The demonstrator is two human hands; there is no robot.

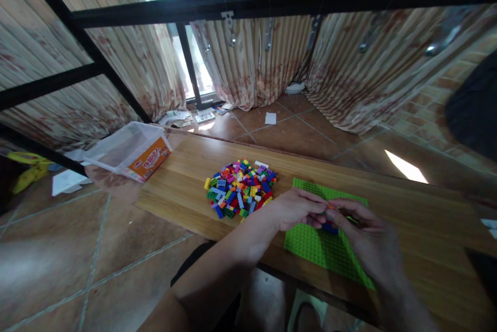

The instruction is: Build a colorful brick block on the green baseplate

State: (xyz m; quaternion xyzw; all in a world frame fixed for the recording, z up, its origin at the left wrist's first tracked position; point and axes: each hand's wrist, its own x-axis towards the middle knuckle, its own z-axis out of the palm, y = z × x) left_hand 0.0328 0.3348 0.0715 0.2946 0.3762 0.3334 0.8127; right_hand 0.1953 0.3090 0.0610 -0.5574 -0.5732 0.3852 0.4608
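Over a green studded baseplate (310, 246) my two hands meet, fingertips close together. My left hand (297, 208) reaches in from the left with its fingers closed in a pinch. From the other side, my right hand (365, 223) pinches at the same spot with thumb and fingers. A small orange toy brick (330, 206) shows between the fingertips, mostly covered. Just below them a dark blue brick (330, 228) is partly visible; whether it is held or sits on the baseplate I cannot tell. Left of the baseplate lies a pile of many-coloured bricks (238, 187).
The wooden table (186, 161) carries all of this. A clear plastic box (116, 148) with an orange label stands off the table's left end. A black metal bar (272, 0) with hooks crosses above the far side, in front of striped curtains (248, 73).
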